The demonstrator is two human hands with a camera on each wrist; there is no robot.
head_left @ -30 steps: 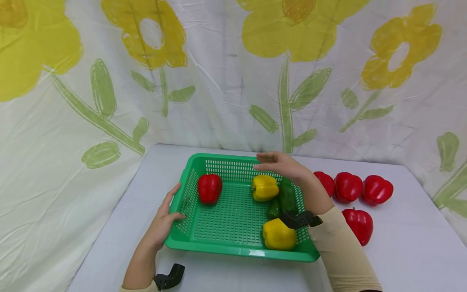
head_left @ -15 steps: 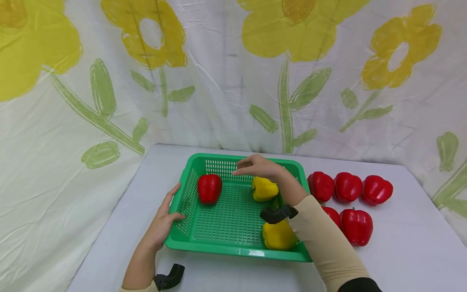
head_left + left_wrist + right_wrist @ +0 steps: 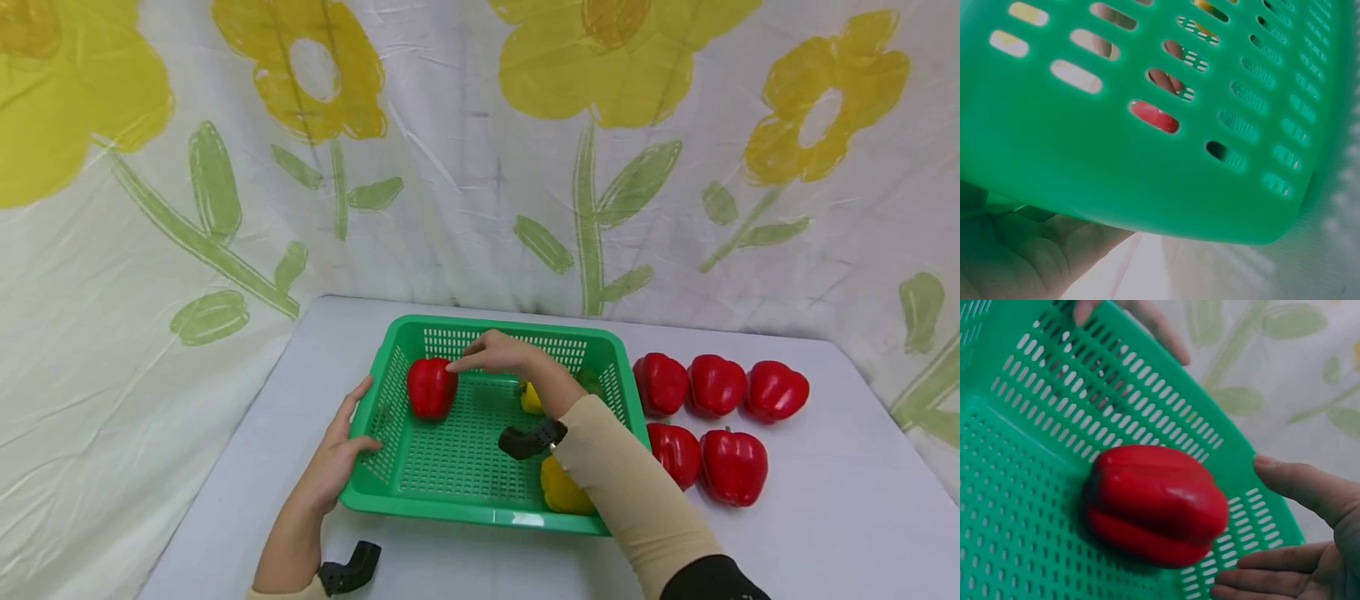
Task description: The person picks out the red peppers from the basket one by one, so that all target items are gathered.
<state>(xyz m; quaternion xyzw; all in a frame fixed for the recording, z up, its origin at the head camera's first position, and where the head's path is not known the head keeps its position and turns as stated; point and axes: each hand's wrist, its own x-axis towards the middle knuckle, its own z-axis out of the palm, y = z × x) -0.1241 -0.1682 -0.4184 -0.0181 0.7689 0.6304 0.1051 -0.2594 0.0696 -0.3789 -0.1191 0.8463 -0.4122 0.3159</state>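
Observation:
A green plastic basket point(image 3: 450, 515) with slotted walls stands on the table. My left hand point(image 3: 330, 467) grips its left rim, thumb over the inside and fingers along the outside wall; the left wrist view shows mostly that wall. A red bell pepper point(image 3: 430, 393) lies in the basket's back left part. Just right of it, my right hand point(image 3: 495, 353) reaches in over the basket, fingertips close to the pepper. In the right wrist view the thumb and fingers point(image 3: 1279, 565) are spread apart beside the pepper, with nothing between them.
Inside the basket's right side are two yellow bell peppers point(image 3: 562, 487), partly behind my right arm, and a green vegetable point(image 3: 591, 380), mostly hidden. Several red bell peppers point(image 3: 733, 467) stand in two rows on the white table point(image 3: 825, 517) to the right. A flower-patterned curtain point(image 3: 465, 233) hangs behind.
My right hand has moved left and down across the basket, from above the yellow pepper to beside the red one. My left hand and the basket have stayed in place.

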